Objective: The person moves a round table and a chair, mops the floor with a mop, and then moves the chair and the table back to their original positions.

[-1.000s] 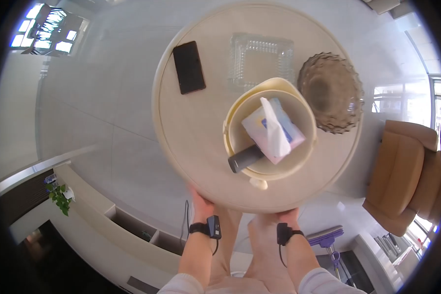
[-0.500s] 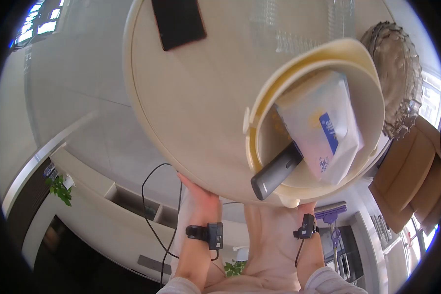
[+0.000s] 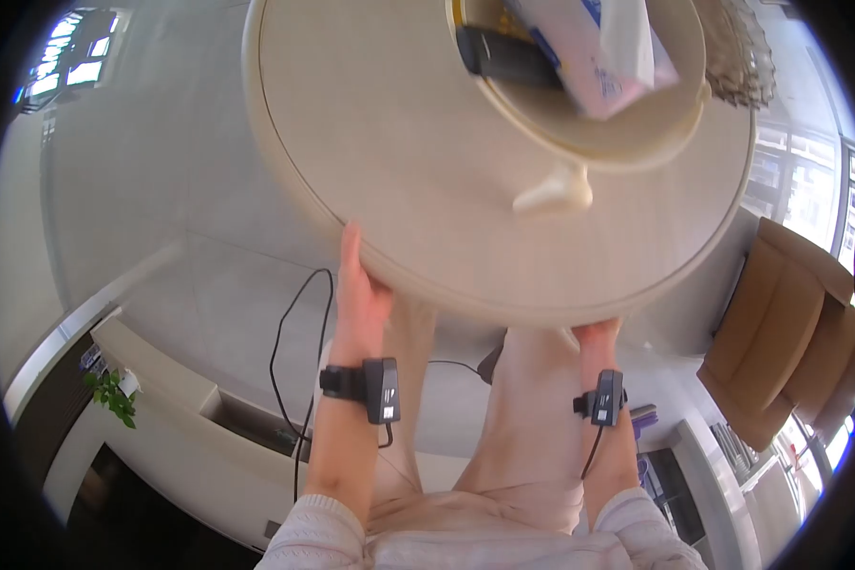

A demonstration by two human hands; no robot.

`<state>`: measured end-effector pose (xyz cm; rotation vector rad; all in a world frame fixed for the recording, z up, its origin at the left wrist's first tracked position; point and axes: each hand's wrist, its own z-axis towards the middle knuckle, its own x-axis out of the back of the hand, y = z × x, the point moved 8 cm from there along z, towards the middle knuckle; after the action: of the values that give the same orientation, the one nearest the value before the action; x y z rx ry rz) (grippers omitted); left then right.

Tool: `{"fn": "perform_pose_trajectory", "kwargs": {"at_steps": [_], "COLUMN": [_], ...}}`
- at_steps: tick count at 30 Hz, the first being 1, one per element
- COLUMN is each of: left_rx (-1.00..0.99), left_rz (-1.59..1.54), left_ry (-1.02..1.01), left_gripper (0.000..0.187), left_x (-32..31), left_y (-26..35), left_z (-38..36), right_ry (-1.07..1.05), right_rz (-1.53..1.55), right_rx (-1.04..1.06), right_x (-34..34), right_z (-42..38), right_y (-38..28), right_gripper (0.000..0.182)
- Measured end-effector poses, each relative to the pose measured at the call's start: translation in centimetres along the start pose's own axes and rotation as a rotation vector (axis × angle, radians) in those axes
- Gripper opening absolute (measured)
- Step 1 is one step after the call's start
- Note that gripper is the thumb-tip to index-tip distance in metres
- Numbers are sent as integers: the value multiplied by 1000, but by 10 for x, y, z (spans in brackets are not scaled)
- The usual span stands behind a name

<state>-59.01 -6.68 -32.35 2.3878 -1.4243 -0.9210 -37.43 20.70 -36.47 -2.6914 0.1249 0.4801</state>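
A round pale table (image 3: 399, 171) fills the upper middle of the view. At its near left edge, my left hand (image 3: 362, 299) grips the rim, thumb up along the side and the other fingers mostly under the top. My right hand (image 3: 597, 334) touches the underside of the near right rim, its fingers hidden by the table. On the table stands a cream bucket (image 3: 627, 157) with a handle (image 3: 556, 190) low on its near side. Inside it lie a white and blue plastic tissue pack (image 3: 603, 66) and a dark oblong device (image 3: 508, 57).
A ribbed glass bowl (image 3: 743, 57) sits beyond the bucket. To the right is a brown chair (image 3: 779, 332). A black cable (image 3: 274, 361) hangs near my left arm, and a low cabinet (image 3: 176, 380) with a plant (image 3: 114, 397) stands at left. Both wrists wear black strapped devices.
The bucket and the table's near edge have shifted up and away in view, and the black phone has left the frame. Both hands have moved up with the rim, still against it.
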Motion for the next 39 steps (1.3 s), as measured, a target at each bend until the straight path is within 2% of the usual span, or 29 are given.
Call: {"fn": "perform_pose_trajectory", "kwargs": {"at_steps": [6, 8, 10, 13, 15, 17, 19, 23, 25, 26, 27, 28, 29, 30, 32, 33, 35, 37, 39], "left_rx": [18, 6, -19, 49, 77, 114, 107, 103, 249, 243, 234, 230, 232, 248, 166, 176, 84, 133, 192], "left_rz": [100, 104, 144, 216, 223, 242, 347, 447, 462, 459, 455, 301, 147, 184, -309, -298, -231, -189, -145], "left_ry": [-94, -115, -91, -67, -22, 13, -42, -62, 40, 53, 66, 68, 71, 60, 80, 75, 187, 225, 255], "left_gripper": [50, 50, 67, 73, 74, 75, 71, 71, 75, 71, 68, 67, 65, 65, 62, 62, 57, 50, 44], "left_x": [-32, -29, -16, -7, -3, -1, -9, -14, 0, 3, 6, 4, 2, 5, -9, -16, -18, -7, 1], "left_y": [15, 8, 9, 6, 6, 9, 20, 33, 23, 21, 19, 17, 17, 16, 27, 25, 38, 30, 27], "left_z": [25, 30, 37, 42, 39, 35, 27, 23, 25, 25, 26, 29, 32, 31, 43, 52, 55, 61, 67], "right_ry": [-135, -89, -69, -121, 98, 97, 85, 184, 237, 240, 242, 229, 125, 142, 131, 230, 246, 264, 182], "right_rz": [-50, -66, -87, -233, -216, -241, -236, -164, -69, -29, 28, 80, 71, 108, 38, 93, 119, 154, -63], "right_rx": [-39, -55, -82, -157, -171, -145, -107, -32, -32, -25, -60, -96, -151, -143, -100, -122, -130, -146, -91], "right_x": [-40, -31, -32, -37, -22, -30, -38, -52, -47, -43, -40, -45, -61, -56, -65, -57, -40, -17, -6], "right_z": [21, 27, 26, 0, -18, -30, -39, -43, -42, -40, -40, -35, -36, -35, -20, -21, -11, 1, 14], "right_y": [-16, -19, -13, 2, 11, 19, 26, 38, 41, 43, 49, 53, 58, 62, 66, 69, 73, 81, 83], "right_gripper": [43, 43, 42, 45, 49, 49, 50, 54, 55, 55, 52, 49, 42, 42, 44, 43, 42, 41, 37]}}
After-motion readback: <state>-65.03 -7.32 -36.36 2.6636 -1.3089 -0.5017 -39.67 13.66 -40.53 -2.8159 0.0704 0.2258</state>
